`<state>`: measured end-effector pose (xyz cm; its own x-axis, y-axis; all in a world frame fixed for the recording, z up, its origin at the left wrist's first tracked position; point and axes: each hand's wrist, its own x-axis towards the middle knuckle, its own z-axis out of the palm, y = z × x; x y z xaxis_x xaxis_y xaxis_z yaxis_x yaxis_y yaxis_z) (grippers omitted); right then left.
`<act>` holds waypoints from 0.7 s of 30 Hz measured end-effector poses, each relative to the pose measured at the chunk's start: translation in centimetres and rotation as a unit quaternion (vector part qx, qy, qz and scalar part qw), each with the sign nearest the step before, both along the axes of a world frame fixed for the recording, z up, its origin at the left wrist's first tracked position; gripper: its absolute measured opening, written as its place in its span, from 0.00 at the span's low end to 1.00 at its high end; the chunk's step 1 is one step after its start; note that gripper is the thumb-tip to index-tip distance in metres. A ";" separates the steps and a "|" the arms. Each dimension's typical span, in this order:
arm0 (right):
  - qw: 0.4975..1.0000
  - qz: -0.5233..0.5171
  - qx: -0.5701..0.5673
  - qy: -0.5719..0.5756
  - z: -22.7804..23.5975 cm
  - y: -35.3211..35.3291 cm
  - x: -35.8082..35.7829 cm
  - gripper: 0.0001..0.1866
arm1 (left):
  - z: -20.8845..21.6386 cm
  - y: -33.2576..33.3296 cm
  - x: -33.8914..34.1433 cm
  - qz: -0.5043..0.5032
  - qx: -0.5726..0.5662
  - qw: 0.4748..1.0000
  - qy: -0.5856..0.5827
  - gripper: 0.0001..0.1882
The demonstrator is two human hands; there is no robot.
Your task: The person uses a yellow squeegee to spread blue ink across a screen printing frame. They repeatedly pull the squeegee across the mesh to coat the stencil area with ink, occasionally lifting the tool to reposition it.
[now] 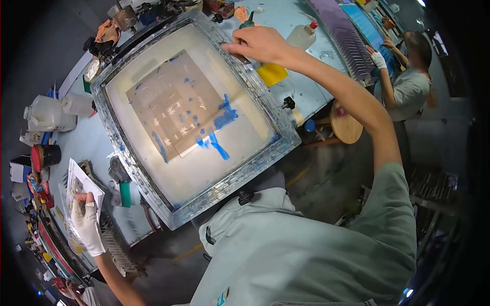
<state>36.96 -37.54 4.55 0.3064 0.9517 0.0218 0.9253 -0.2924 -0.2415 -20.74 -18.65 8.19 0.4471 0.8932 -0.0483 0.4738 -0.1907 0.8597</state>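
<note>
A large screen-printing frame point(240, 196) lies tilted before me. Its pale mesh carries a brownish rectangle with small floral marks and pieces of blue tape point(225, 113). My right hand point(260, 45), bare and with curled fingers, is at the frame's far right edge; what lies under the fingers is hidden. A dark green pointed tip point(248, 21) shows just behind it. At the left, my left hand point(87, 223) wears a white glove with bare fingertips. Its fingers are closed on a white printed sheet point(95, 182), partly covered by the hand.
A clear bottle with a red cap point(302, 36) and a yellow card point(272, 74) are beside my right forearm. White jugs point(51, 113) stand at the left. A round wooden stool point(347, 122) is at the right. Another person point(408, 84) works at the far right.
</note>
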 end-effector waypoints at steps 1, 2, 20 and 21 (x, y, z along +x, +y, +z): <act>0.995 0.082 0.049 0.030 0.4 -0.6 -0.7 0.24 | 0.1 0.1 -0.1 -0.014 0.034 0.999 0.015 0.06; 0.980 0.164 0.096 0.064 0.2 -1.1 -1.3 0.22 | 0.0 -0.1 -0.2 -0.009 0.049 0.999 0.004 0.06; 0.757 -0.023 0.137 0.638 -1.8 14.7 5.4 0.07 | -2.6 -24.2 16.9 -0.033 -0.606 0.759 -0.238 0.25; 0.820 -0.002 0.136 0.556 -1.4 15.9 3.9 0.08 | -3.4 -25.6 19.4 -0.039 -0.662 0.693 -0.281 0.26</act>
